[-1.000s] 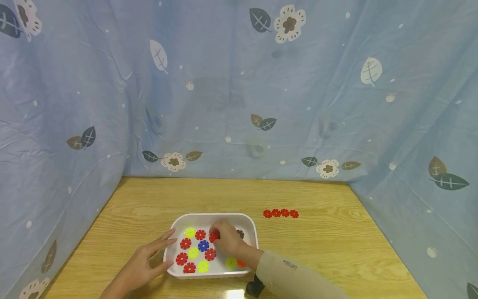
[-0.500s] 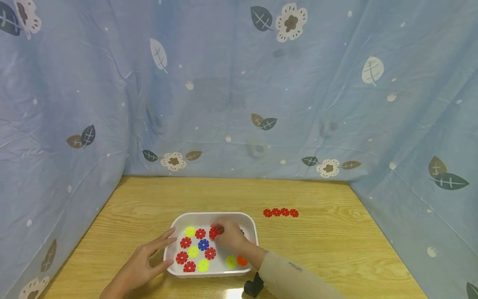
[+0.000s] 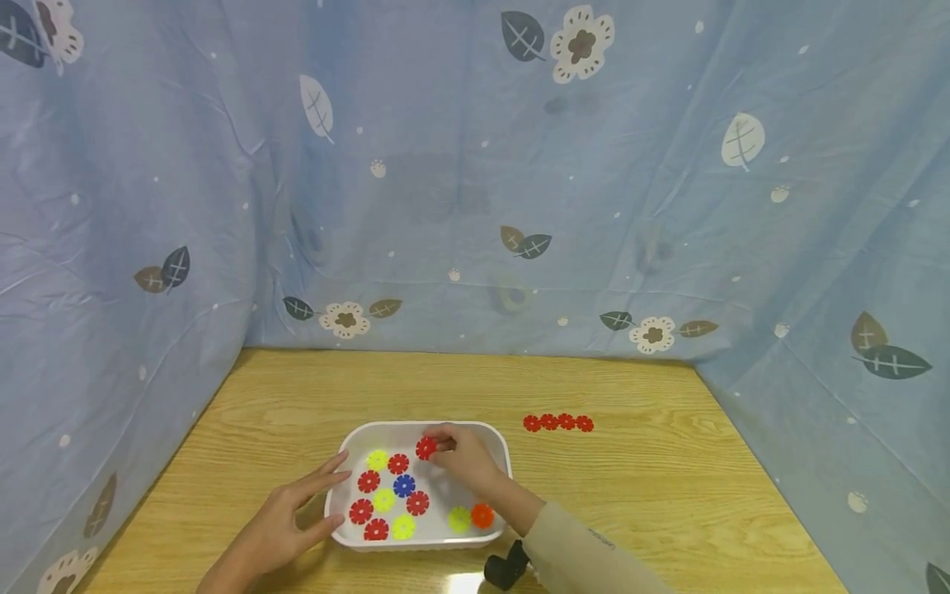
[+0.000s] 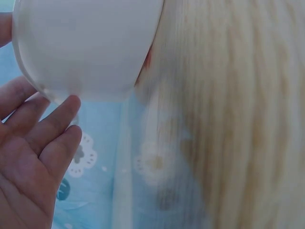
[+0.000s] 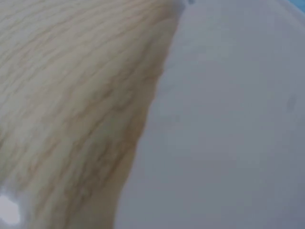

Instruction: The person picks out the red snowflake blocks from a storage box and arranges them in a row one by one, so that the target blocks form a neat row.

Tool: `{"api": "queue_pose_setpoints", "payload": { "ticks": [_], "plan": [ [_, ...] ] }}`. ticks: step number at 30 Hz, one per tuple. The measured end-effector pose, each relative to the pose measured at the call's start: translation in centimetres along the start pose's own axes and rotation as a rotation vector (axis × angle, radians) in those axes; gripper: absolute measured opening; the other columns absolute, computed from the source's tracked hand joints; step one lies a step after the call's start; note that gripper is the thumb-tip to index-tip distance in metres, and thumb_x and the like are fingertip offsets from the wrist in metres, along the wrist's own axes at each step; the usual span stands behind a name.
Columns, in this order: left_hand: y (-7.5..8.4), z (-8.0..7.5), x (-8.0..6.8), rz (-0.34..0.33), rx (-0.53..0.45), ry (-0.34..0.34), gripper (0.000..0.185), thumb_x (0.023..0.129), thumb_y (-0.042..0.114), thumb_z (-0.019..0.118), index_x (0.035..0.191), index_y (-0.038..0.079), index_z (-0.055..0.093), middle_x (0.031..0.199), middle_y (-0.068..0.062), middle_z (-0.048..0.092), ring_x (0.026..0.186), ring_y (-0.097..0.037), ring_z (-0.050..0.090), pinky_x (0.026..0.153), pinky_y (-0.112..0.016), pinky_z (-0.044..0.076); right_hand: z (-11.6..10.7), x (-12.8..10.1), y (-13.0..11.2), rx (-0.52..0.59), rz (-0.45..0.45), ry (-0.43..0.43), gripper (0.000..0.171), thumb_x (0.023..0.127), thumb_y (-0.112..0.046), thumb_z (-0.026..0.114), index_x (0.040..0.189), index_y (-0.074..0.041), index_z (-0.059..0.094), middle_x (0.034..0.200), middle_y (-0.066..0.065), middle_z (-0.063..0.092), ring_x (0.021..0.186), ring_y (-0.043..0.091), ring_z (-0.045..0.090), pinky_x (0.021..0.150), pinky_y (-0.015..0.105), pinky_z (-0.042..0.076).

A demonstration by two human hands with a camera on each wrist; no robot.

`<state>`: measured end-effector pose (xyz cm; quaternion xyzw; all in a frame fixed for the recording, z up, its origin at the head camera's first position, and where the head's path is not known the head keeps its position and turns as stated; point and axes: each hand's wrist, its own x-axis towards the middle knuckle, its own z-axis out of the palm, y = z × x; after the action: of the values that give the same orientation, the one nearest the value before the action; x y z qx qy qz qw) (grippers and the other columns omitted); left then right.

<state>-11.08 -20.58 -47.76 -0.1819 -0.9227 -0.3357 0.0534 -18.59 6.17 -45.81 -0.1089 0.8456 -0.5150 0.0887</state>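
- The left hand [image 3: 278, 524] lies at the near left of the wooden table [image 3: 668, 487], fingers straight and spread, with its fingertips [image 4: 66, 107] touching the left wall of the white tray [image 3: 416, 429]; it holds nothing.
- The tray sits at the near middle of the table. Inside lie flat flower-shaped discs: red ones, yellow ones, a blue disc [image 3: 404, 486] near the middle, and an orange disc [image 3: 482, 516] at the near right corner beside a yellow disc [image 3: 459, 519].
- The right hand [image 3: 463, 458] reaches over the far part of the tray, and its fingers pinch a red disc [image 3: 426, 448], lifted just above the tray floor near the far wall.
- Further back and to the right, well apart from the tray, a row of four red discs [image 3: 558, 423] lies on the table, each touching the next.
- Behind, a blue cloth [image 3: 475, 181] printed with leaves and flowers encloses the table on three sides.
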Motion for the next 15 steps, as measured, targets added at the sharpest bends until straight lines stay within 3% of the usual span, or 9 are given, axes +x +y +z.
{"api": "queue_pose_setpoints", "payload": {
  "ticks": [9, 15],
  "plan": [
    [-0.1, 0.0, 0.0, 0.025, -0.006, 0.011, 0.044, 0.079, 0.037, 0.065, 0.121, 0.028, 0.055, 0.139, 0.012, 0.039, 0.126, -0.013, 0.040, 0.094, -0.042, 0.043, -2.5, -0.1, -0.8, 0.098, -0.013, 0.061, 0.031, 0.080, -0.008, 0.065, 0.110, -0.013, 0.062, 0.099, 0.001, 0.061, 0.086, 0.014, 0.054, 0.072, 0.020, 0.051],
    [-0.2, 0.1, -0.1, 0.072, -0.024, 0.039, 0.045, 0.078, 0.033, 0.068, 0.120, 0.025, 0.057, 0.138, 0.010, 0.041, 0.125, -0.003, 0.037, 0.097, -0.019, 0.035, -4.8, -0.3, -0.4, 0.151, -0.050, 0.127, 0.032, 0.080, -0.008, 0.065, 0.112, -0.010, 0.061, 0.105, 0.006, 0.060, 0.091, 0.016, 0.054, 0.075, 0.021, 0.050]
  ]
}}
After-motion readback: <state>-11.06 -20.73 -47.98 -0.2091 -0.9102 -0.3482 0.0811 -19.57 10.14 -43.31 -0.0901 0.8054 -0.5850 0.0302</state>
